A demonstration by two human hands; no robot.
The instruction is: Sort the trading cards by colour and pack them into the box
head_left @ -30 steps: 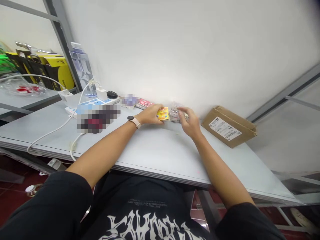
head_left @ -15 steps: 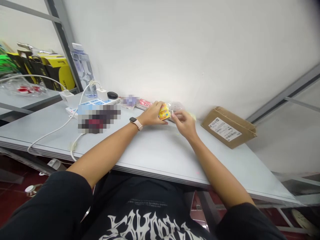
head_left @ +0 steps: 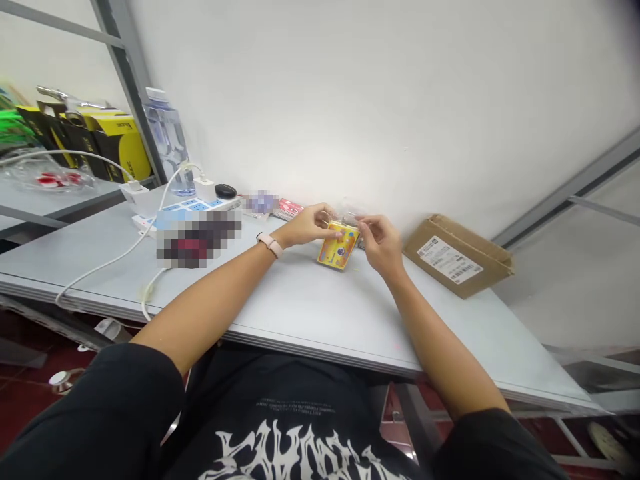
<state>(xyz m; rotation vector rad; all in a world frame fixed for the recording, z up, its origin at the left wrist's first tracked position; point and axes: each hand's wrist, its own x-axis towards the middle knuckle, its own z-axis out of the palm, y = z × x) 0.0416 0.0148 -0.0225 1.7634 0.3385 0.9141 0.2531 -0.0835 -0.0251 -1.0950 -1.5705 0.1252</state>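
A small yellow packet (head_left: 339, 245) with coloured print is held upright and slightly tilted, its top edge pinched from both sides. Its lower edge is near the grey tabletop (head_left: 310, 307), close to the wall.

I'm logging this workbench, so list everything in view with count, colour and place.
yellow packet: one, yellow with coloured print, held above the table by both hands.
clear wrapper pile: count unclear, transparent, by the wall behind the packet.
cardboard box: one, brown with white label, right of the hands near the wall.
red pack: one, red, by the wall left of the hands.
power strip: one, white and blue, back left of the table, white chargers plugged in.
black oval item: one, black, behind the power strip.
yellow-black boxes: several, on the left shelf.
table: one, pale grey.
watch: one, pale band, left wrist.
left hand: grips the packet's upper left.
right hand: pinches its upper right.
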